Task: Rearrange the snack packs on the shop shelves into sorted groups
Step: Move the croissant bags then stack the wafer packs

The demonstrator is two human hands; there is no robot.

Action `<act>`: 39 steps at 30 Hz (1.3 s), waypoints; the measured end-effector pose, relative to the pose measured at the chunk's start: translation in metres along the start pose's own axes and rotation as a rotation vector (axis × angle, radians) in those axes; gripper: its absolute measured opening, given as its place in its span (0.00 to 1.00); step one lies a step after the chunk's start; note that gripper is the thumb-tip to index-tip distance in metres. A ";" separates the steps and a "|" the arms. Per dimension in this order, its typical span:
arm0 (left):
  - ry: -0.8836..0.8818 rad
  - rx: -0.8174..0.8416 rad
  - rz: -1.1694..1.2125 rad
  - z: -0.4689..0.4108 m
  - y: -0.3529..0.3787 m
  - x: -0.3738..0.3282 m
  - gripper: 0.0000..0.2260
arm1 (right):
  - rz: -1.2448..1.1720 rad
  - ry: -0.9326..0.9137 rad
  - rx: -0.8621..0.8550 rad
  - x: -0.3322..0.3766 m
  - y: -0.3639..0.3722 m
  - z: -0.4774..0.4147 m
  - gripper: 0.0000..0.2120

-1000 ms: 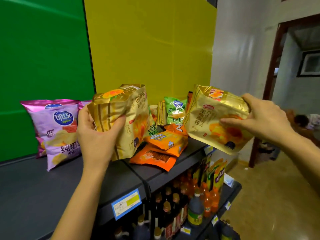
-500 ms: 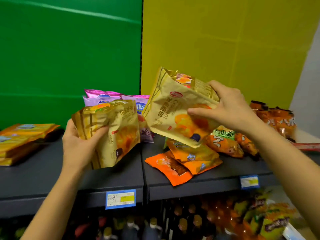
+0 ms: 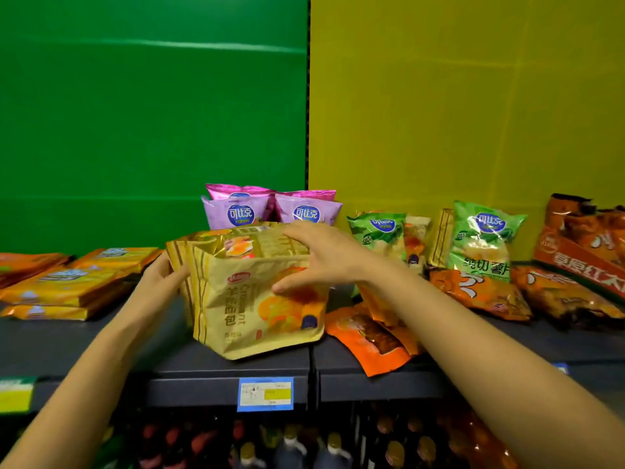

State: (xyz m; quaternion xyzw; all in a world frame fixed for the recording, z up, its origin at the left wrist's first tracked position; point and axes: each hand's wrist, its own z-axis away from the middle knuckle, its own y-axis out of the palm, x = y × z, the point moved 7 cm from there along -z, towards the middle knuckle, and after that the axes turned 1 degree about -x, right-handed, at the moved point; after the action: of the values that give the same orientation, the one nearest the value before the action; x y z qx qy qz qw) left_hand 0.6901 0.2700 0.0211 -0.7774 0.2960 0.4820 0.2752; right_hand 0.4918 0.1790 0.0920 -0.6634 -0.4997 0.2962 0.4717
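Observation:
Two gold bread packs stand upright on the dark shelf, one right behind the other. My right hand grips the front gold pack over its top right corner, thumb on its face. My left hand holds the left edge of the rear gold pack, which is mostly hidden. Behind them stand two purple chip bags. Green chip bags and orange packs lie in a mixed heap to the right.
Flat yellow-orange packs are stacked at the left of the shelf. An orange pouch overhangs the shelf's front edge. A blue price tag hangs on the rail. Bottles fill the shelf below. Green and yellow panels back the shelf.
Both gold packs have come down from mid-air onto the shelf. The right one now stands directly in front of the left one. My view has shifted left.

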 end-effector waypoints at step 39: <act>0.055 0.410 -0.492 0.098 0.263 -0.041 0.24 | -0.791 0.879 -0.117 -0.202 0.017 0.197 0.14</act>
State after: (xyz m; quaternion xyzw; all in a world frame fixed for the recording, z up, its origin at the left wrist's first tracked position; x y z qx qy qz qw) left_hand 0.4270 0.1712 -0.0166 -0.7667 0.1973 0.3103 0.5263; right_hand 0.2627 0.0531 -0.0145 -0.5122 -0.4823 -0.2324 0.6716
